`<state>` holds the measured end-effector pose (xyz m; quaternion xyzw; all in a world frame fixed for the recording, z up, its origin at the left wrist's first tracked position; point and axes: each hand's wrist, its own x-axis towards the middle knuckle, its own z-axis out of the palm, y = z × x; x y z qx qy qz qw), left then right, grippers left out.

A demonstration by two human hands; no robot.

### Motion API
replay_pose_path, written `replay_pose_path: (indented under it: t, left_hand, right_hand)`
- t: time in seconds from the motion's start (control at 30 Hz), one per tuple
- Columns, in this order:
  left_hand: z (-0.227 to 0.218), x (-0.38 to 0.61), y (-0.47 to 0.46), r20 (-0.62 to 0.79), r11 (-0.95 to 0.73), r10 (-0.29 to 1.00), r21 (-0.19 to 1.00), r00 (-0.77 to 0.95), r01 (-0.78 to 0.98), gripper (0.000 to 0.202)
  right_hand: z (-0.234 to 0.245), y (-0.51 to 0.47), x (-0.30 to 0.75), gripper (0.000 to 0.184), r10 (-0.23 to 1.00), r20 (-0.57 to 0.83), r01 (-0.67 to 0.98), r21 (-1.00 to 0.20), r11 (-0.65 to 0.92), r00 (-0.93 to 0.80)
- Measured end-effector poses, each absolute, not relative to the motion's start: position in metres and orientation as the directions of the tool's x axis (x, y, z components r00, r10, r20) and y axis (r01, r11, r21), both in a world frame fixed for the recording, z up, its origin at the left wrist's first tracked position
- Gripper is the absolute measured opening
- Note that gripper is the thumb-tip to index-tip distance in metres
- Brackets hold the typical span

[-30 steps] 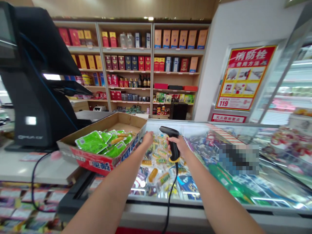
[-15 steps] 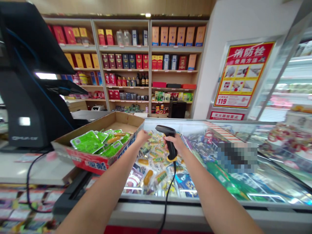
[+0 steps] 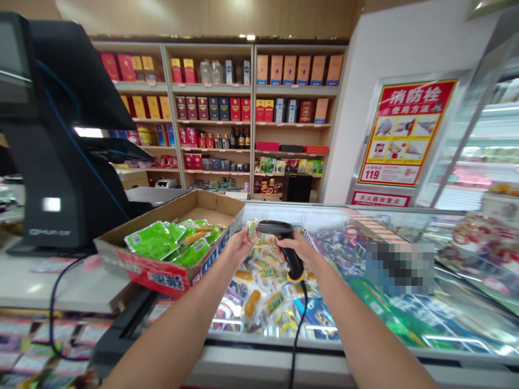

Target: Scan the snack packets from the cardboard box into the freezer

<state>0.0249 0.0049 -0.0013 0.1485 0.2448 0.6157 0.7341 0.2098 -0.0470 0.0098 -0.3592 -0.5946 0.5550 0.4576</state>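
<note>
Black pistol-shaped barcode scanner with a yellow ring at the foot of its grip (image 3: 293,261), and it's up in the air over a glass-topped display case with a pale front edge (image 3: 243,354). The right hand (image 3: 298,246) has its fingers wrapped around the grip, nose pointing left. A thin black cable (image 3: 295,341) hangs from the grip and drops over the front of the case.

The left hand (image 3: 240,246) has its fingers pinched on a small clear-wrapped packet with green print (image 3: 252,230), just in front of the scanner's nose (can't tell if they actually touch, it's tiny from here). Below both hands there's a loose heap of orange-yellow snacks in clear wrappers (image 3: 270,270). On or under the glass? Honestly can't tell.

Just left of the left forearm sits an open cardboard box with a red printed side (image 3: 150,278), tilted across the view, with flat shiny green packets (image 3: 153,240) inside and an orange-yellow wrapped snack (image 3: 195,236) lying on them. Further left, a bulky black checkout terminal (image 3: 60,162) stands on the white counter (image 3: 28,275).
</note>
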Motion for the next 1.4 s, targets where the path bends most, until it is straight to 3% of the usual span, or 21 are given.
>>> replay_pose_path:
  t: [0.17,0.37,0.77,1.0,1.17,1.3,1.4]
  left_hand:
    - [-0.01,0.024,0.005,-0.03,0.096,0.995,0.627,0.099,-0.773,0.016]
    - [-0.017,0.028,0.005,0.165,-0.155,0.986,0.791,-0.038,-0.592,0.04]
    - [-0.015,0.032,-0.001,0.24,-0.208,0.971,0.83,-0.005,-0.517,0.042]
    - [-0.014,0.033,0.001,0.219,-0.217,0.973,0.768,-0.072,-0.602,0.037]
    - [0.009,0.031,-0.004,0.055,-0.191,0.978,0.609,-0.2,-0.769,0.02]
    - [0.039,0.01,-0.005,-0.001,-0.326,0.927,0.488,-0.374,-0.81,0.014]
    - [0.053,-0.015,0.001,-0.043,-0.476,0.823,0.491,-0.567,-0.729,0.007]
  right_hand:
    - [0.008,-0.043,0.212,0.021,0.947,0.131,-0.041,-0.991,0.125,-0.294]
    - [0.008,-0.043,0.212,0.025,0.958,0.17,-0.125,-0.982,0.144,-0.232]
    - [0.007,-0.04,0.21,0.018,0.963,0.166,-0.066,-0.986,0.155,-0.213]
    - [0.005,-0.042,0.208,0.019,0.964,0.161,-0.055,-0.987,0.153,-0.21]
    - [0.017,-0.045,0.193,0.019,0.956,0.183,-0.101,-0.981,0.164,-0.229]
    - [0.043,-0.043,0.168,0.018,0.925,0.223,-0.087,-0.975,0.206,-0.308]
    - [0.06,-0.04,0.147,0.018,0.901,0.231,-0.058,-0.973,0.225,-0.367]
